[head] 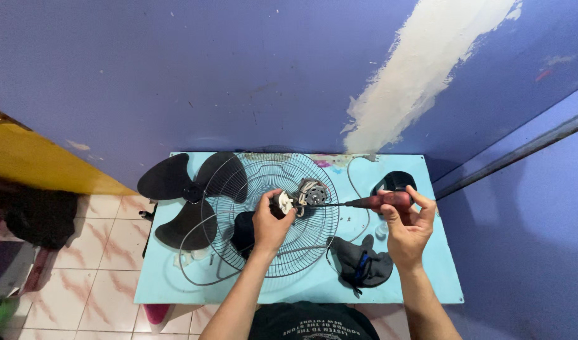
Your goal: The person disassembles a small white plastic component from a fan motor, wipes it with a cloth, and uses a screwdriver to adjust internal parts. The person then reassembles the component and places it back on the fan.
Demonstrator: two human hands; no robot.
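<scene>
My left hand (271, 220) grips a small fan motor (306, 194) with a white part on it, held above a round wire fan guard (251, 182). My right hand (407, 220) holds a screwdriver with a dark red handle (380, 201). Its thin shaft runs left and its tip meets the motor. Both hands hover over a light blue table (427, 277).
A black three-blade fan propeller (175, 201) lies at the table's left end, partly under the guard. A dark grey cloth or glove (361, 264) lies at the front right. A black housing piece (394, 181) sits behind my right hand. A white cable (358, 189) curls nearby. A blue wall stands behind.
</scene>
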